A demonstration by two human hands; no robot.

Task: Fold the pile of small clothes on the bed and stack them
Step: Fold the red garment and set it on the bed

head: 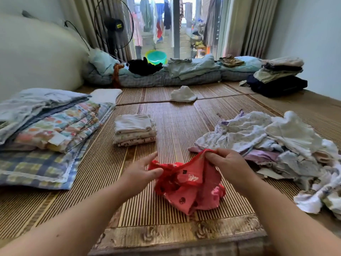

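**Red garment bunched, held by one edge**

The unfolded pile (273, 143) fills the frame's right; the folded stack (134, 130) sits centre. Lower centre, the red garment (188, 183) lies crumpled. The right hand (230, 163) pinches its hem; the left hand (142, 172) is spread, seemingly only touching. Held one-sided, it may fold crooked.

Bare mat (177, 126) between folded stack (134, 130) and pile (267, 137).
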